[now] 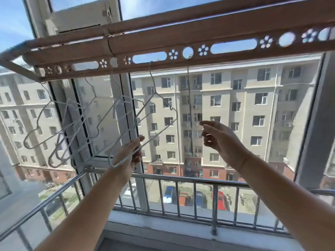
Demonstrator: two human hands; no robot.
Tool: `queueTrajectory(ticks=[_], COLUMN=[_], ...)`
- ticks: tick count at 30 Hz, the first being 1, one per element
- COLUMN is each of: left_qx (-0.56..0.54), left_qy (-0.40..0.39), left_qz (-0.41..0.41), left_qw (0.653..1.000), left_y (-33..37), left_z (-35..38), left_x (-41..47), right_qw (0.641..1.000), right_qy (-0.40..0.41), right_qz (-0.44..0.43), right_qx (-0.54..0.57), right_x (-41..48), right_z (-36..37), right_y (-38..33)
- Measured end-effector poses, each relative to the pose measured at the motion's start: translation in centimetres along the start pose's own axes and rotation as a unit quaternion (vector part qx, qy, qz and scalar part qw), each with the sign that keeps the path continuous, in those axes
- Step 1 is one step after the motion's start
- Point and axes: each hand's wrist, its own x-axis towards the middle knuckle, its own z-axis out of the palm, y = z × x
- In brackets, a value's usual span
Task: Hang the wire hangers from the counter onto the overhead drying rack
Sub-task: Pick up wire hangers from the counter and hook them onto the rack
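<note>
while several pale wire hangers (59,127) hang off the brown perforated overhead drying rack (181,53), head view: left hand (132,156) grips one hanger's bottom bar, right hand (219,138) loosely open, empty, beside a thin dangling wire. step: settling it; next, release.

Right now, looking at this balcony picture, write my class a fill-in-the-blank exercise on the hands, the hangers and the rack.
1. The left hand grips the bottom bar of a wire hanger whose hook sits in a slot of the ____.
2. The right hand holds ____.
3. Other hangers hang to the ____ of the gripped one.
4. Beyond the metal railing, parked ____ show below.

Missing words: drying rack; nothing; left; cars
</note>
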Motion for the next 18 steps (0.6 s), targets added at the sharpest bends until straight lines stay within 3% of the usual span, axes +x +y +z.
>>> queueTrajectory(ticks=[4, 9, 18], left_qx=[0.074, 0.192, 0.22], left_qy=[-0.059, -0.171, -0.373], left_qz=[-0.059, -0.07, -0.045], left_qw=[0.994, 0.964, 0.9], left_y=[-4.4, -9.2, -14.8], left_z=[-0.5, 3.0, 14.2], left_x=[-1.7, -4.4, -9.2], right_qw=[0.992, 0.967, 0.928], right_qy=[0.018, 0.039, 0.102], right_qz=[-0.018, -0.044, -0.003], right_qx=[-0.12, -0.248, -0.358], right_x=[-2.0, -5.2, -12.9], right_z=[-2.0, -5.2, -16.4], right_y=[2.9, 5.8, 6.2])
